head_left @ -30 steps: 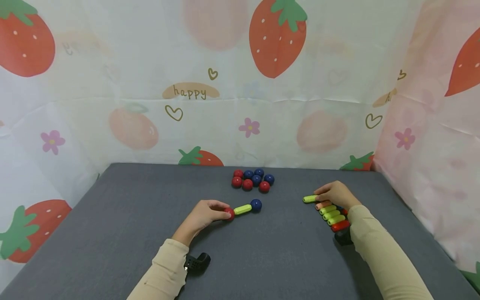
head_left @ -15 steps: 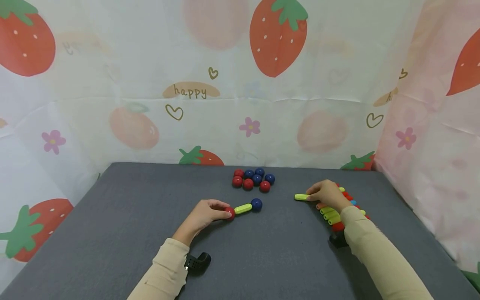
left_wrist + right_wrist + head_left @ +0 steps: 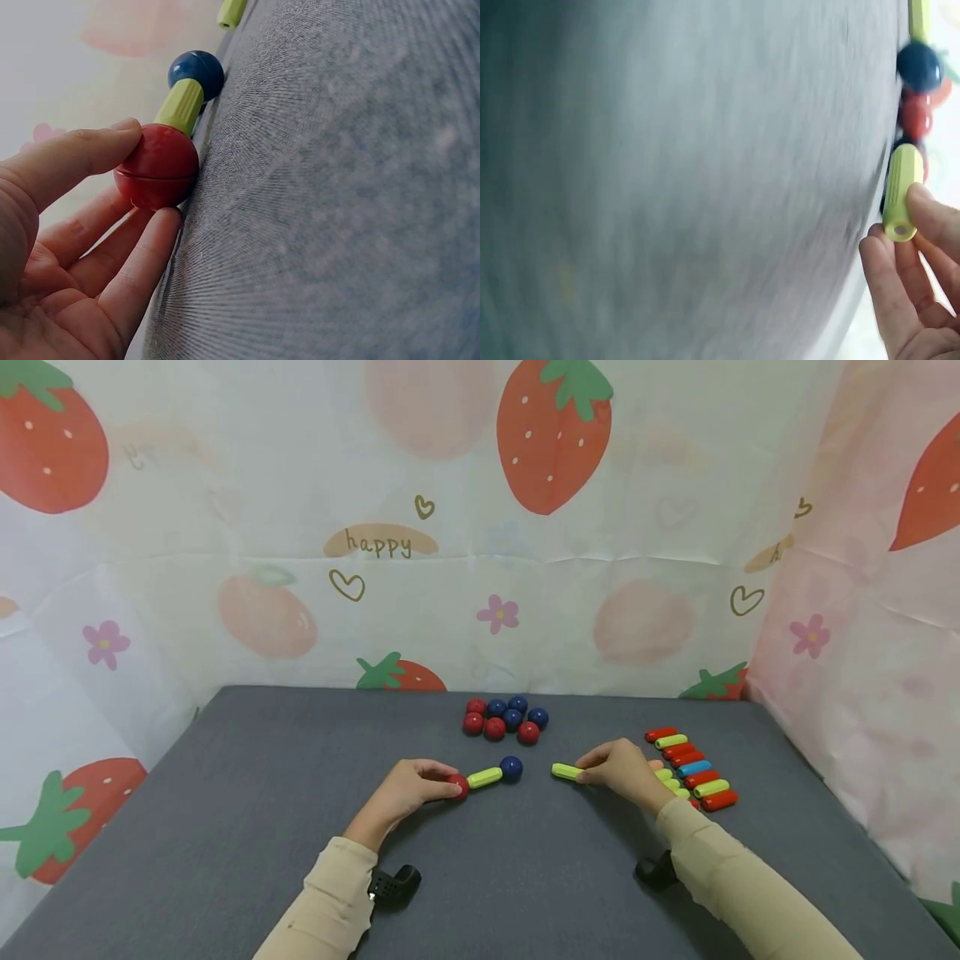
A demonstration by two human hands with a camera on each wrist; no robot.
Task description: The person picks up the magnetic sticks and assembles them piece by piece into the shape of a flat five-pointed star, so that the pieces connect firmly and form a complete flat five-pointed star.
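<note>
Pale printed cloth [image 3: 442, 635] forms the backdrop; landmark, its brown "happy" lettering [image 3: 381, 542]. Large red strawberry [image 3: 551, 452] up and right of lettering; gold heart outline [image 3: 347, 585] just below it; pink flower [image 3: 497, 614] lower right. Horizontal crease [image 3: 262, 557] passes just under it. Pinkish side cloth [image 3: 862, 693] far right of it. Grey tabletop [image 3: 187, 827] below it.

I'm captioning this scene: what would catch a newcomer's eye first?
Probably the big printed strawberry top-center on the backdrop. Next, at the gray table, the left hand pinches a red ball joined by a yellow-green rod to a blue ball. Opposite, the right hand holds a separate rod.
</note>
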